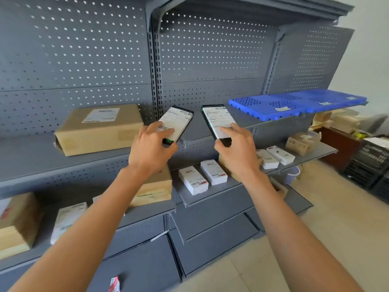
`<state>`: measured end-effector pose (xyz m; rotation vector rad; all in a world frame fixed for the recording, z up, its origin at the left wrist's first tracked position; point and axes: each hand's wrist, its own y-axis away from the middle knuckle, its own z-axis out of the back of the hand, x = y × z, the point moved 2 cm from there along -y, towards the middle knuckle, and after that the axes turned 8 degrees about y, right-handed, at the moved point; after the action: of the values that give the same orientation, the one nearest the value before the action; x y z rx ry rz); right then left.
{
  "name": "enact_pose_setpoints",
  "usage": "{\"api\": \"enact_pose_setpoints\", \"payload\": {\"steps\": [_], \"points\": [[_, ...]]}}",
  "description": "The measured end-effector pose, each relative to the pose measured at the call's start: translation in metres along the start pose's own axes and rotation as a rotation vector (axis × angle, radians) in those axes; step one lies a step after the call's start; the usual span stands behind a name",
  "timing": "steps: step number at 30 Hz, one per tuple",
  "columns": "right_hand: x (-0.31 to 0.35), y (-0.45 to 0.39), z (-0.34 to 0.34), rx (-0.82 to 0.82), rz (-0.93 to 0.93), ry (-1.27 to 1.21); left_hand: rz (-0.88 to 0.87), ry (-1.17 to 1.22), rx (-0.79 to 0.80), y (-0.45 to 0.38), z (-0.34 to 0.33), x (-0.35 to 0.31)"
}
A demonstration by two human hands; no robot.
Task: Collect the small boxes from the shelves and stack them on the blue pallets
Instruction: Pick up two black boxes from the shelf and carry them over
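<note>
My left hand (150, 148) grips a flat black box (179, 121) with a white shipping label on top. My right hand (235, 147) grips a second black box (216, 120) of the same kind. Both boxes are held tilted in front of the upper grey shelf (31, 152). A blue pallet (294, 104) lies on the shelf to the right of the boxes, with two small labels on it. On the lower shelf (189, 197) sit two white small boxes (202, 175), and two more white boxes (275, 157) lie further right.
A large cardboard box (99, 129) sits on the upper shelf at left. Brown boxes (155, 186) and a white parcel (67, 218) fill the lower left shelves. A small red-and-white packet (114, 284) lies at the bottom. Black crates (370, 163) and stacked cartons stand at far right.
</note>
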<state>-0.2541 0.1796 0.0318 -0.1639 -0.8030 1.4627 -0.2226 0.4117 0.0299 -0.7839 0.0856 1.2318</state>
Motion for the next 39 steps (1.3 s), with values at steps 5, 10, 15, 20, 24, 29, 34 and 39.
{"api": "enact_pose_setpoints", "payload": {"steps": [5,10,15,20,24,29,34,39], "points": [[-0.067,0.016,0.039,-0.011,-0.118,0.033,-0.082,0.044,0.071,-0.005,-0.053,-0.063],[-0.127,0.021,0.066,-0.034,-0.205,0.090,-0.167,0.087,0.131,-0.019,-0.101,-0.115],[-0.184,0.019,0.080,-0.029,-0.291,0.152,-0.247,0.130,0.178,-0.038,-0.149,-0.155],[-0.233,-0.001,0.077,-0.022,-0.346,0.226,-0.285,0.174,0.214,-0.069,-0.198,-0.180],[-0.267,-0.033,0.071,-0.036,-0.366,0.234,-0.314,0.194,0.213,-0.107,-0.233,-0.196],[-0.299,-0.075,0.062,-0.045,-0.389,0.243,-0.342,0.221,0.209,-0.158,-0.267,-0.212],[-0.326,-0.105,0.052,-0.049,-0.401,0.258,-0.349,0.219,0.223,-0.195,-0.293,-0.221],[-0.356,-0.139,0.042,-0.031,-0.379,0.247,-0.334,0.212,0.212,-0.228,-0.314,-0.231]]}}
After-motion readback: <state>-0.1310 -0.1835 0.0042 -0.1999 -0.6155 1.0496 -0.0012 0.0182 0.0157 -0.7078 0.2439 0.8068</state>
